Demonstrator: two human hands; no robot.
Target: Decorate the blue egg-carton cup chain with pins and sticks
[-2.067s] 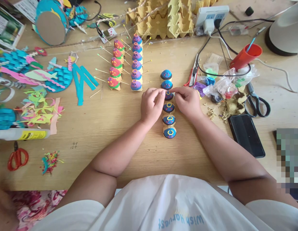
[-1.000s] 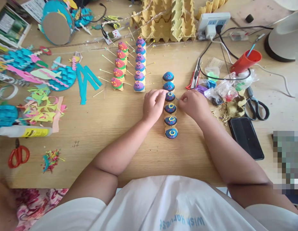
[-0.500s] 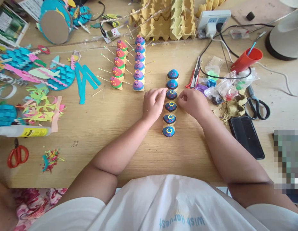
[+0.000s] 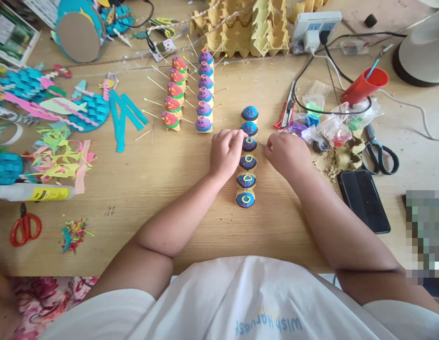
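Note:
A column of several blue domes with dark rims stands on carton pieces in front of me; the nearer four carry yellow rings. My left hand touches the column's left side at the third dome, fingers curled round its edge. Just right of that dome is my right hand, its fingers pinched on a thin tool whose tip points at the column. To the upper left stand a row of purple domes and a row of red and green domes, both with thin sticks poking out.
Scissors with black handles, a phone, a box cutter and a red cup lie or stand on the right. Paper scraps, a glue bottle and red-handled scissors are on the left. Egg trays stand behind.
The column of blue domes has shifted slightly left and toward me. The thin tool at my right fingertips now shows, and my right hand has moved slightly right.

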